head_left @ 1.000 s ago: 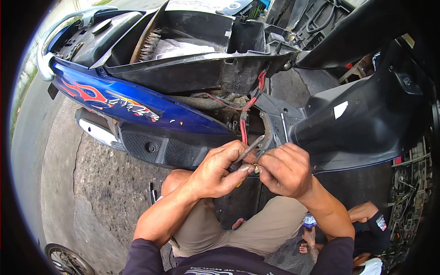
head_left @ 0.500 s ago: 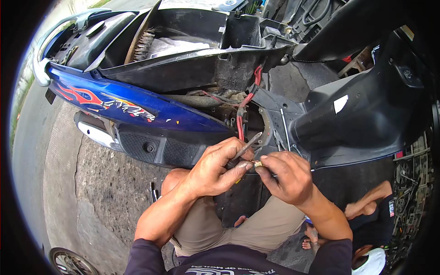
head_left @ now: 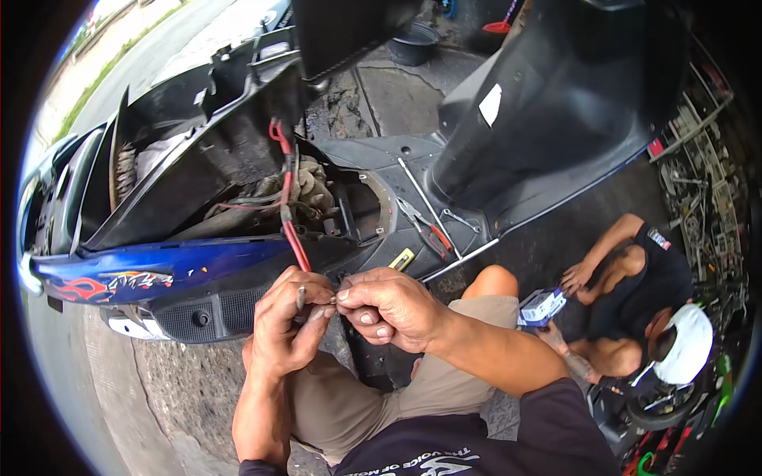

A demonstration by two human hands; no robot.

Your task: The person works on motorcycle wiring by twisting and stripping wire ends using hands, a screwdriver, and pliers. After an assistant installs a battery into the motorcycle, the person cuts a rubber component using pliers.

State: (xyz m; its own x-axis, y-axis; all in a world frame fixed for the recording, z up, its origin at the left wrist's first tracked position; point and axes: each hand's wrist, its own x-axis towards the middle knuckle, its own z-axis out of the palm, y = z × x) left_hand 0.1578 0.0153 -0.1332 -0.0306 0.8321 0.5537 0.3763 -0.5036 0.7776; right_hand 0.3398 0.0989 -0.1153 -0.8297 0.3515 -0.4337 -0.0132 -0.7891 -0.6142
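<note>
Rough grey concrete [head_left: 186, 377] spreads below and to the left of the hands. Beyond the left hand, farthest out, runs a glossy blue plastic side panel [head_left: 226, 271] with orange flame decals. Nearer, the left hand [head_left: 290, 321] is curled closed around a slim grey metal shaft [head_left: 301, 298], its end poking up between the fingers. That tip points close to bare skin, so a slip under force could jab a finger. From above, a red-sleeved cable [head_left: 287, 186] drops to the left hand's knuckles; a hard tug there could strain it.

Between the hands, their fingertips nearly meet on a tiny piece [head_left: 334, 300], too small to identify. The right hand [head_left: 389, 305] pinches it from the other side, and a loosened pinch could lose it into the dark oval opening [head_left: 368, 209] just above.

Right of that opening, beyond the right hand, red-handled metal pliers [head_left: 429, 230] and a long silver rod [head_left: 429, 202] lie loose on the black plastic floorboard [head_left: 377, 164]; a knock could send them off its edge.
</note>
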